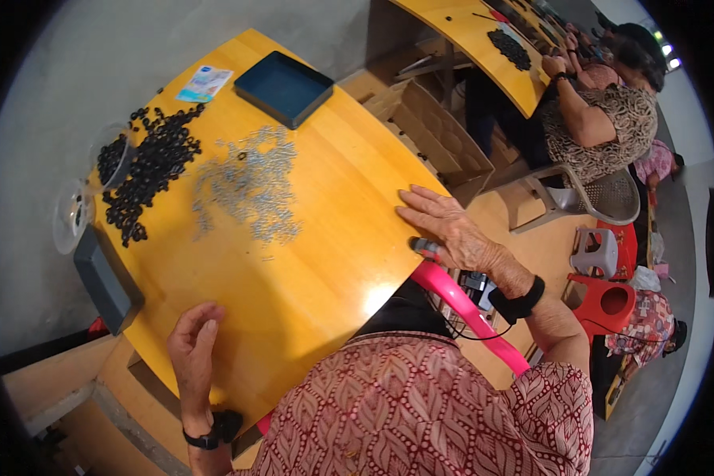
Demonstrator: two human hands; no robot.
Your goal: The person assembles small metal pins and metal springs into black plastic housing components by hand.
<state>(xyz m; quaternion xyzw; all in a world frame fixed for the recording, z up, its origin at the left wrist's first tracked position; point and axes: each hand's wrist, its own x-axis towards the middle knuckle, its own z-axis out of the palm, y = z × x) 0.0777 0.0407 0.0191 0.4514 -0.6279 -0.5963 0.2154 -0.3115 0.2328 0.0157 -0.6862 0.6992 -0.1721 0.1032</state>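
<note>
My left hand (192, 349) is over the near left part of the yellow table (333, 190). Its fingers are loosely bent, with the thumb a little apart, and nothing shows in them. My right hand (457, 232) lies open on the table's right edge, fingers stretched out. By its thumb is a small dark grey and red object (426, 247). Many small silvery metal pieces (254, 182) are spread over the middle of the table, away from both hands. Left of them is a heap of small black ring-like parts (152, 163).
Clear plastic tubs (117, 157) lie by the black heap. A dark tray (285, 86) is at the far edge, beside a printed packet (205, 83); another tray (107, 279) tilts at the left edge. A pink curved bar (472, 313) runs below my right hand. Other people sit at right.
</note>
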